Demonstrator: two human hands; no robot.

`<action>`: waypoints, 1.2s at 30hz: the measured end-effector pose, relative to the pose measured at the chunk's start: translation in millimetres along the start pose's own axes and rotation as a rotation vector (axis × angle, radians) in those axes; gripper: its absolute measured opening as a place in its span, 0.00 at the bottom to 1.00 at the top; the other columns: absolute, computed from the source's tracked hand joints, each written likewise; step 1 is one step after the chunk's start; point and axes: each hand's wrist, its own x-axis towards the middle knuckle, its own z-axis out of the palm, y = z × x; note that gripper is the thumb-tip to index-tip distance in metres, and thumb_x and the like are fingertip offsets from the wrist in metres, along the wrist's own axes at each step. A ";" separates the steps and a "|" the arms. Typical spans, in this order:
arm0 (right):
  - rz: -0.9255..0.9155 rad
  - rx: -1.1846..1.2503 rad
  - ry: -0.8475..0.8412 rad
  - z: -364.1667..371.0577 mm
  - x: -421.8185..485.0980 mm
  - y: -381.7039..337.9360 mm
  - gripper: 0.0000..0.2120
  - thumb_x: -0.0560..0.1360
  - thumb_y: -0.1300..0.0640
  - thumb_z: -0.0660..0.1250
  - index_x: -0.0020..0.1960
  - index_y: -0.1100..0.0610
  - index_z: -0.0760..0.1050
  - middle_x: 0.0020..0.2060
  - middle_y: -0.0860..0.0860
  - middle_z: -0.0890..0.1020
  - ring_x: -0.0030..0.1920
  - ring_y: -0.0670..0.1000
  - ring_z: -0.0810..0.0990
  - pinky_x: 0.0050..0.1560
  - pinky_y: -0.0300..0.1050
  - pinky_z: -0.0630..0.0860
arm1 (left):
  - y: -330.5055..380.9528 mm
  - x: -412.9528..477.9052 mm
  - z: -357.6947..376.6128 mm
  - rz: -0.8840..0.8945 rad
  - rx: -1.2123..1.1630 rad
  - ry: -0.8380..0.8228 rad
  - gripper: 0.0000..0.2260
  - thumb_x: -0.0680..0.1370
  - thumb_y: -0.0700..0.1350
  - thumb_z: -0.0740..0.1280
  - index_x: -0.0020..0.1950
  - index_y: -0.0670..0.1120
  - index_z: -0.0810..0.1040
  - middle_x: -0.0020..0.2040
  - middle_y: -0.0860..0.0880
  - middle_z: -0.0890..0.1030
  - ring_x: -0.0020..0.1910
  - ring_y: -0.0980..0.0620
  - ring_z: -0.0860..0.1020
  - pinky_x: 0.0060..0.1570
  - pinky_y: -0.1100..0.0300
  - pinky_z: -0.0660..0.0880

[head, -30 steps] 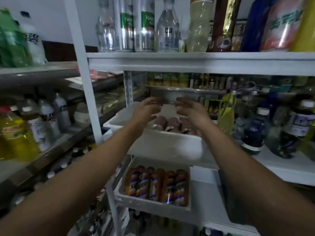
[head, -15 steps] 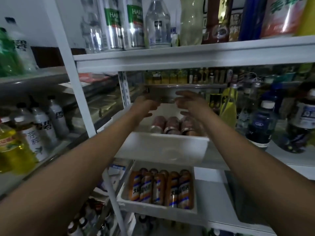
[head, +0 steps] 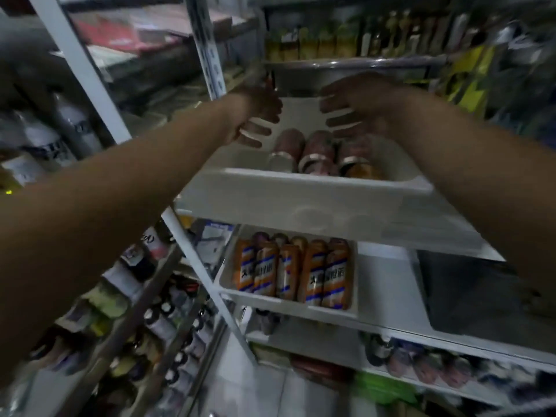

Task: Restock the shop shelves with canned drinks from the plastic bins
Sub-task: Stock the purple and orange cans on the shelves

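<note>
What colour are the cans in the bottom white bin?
Orange, with blue-and-white bands: the cans in the lower bin, seen in the head view.

One view only: a wide-angle camera worn on the head. It faces forward and down at the white shelves (head: 331, 224) from close range, looking into the upper plastic bin (head: 316, 183) from slightly above. The frame is tilted.
</note>
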 end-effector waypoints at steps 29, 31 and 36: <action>-0.034 0.045 -0.052 3.2 9.6 0.1 0.06 0.82 0.56 0.64 0.57 0.50 0.78 0.45 0.45 0.82 0.49 0.51 0.80 0.58 0.48 0.78 | -6.7 13.8 14.6 -0.318 0.155 -0.086 0.09 0.77 0.43 0.73 0.50 0.41 0.76 0.48 0.42 0.80 0.43 0.44 0.81 0.41 0.48 0.82; -0.035 0.051 -0.044 2.1 7.8 -2.8 0.04 0.81 0.57 0.66 0.53 0.50 0.77 0.49 0.47 0.82 0.50 0.52 0.80 0.56 0.48 0.79 | -2.9 8.0 -1.4 -0.323 0.028 -0.062 0.15 0.72 0.42 0.77 0.54 0.40 0.77 0.52 0.39 0.82 0.46 0.42 0.83 0.42 0.45 0.82; -0.067 0.066 -0.046 9.6 -8.5 -22.6 0.09 0.80 0.57 0.68 0.60 0.54 0.77 0.59 0.54 0.82 0.59 0.56 0.81 0.55 0.49 0.81 | 12.2 -18.5 -32.8 -0.112 -0.295 0.006 0.17 0.73 0.43 0.75 0.59 0.42 0.78 0.43 0.44 0.86 0.34 0.50 0.85 0.42 0.48 0.83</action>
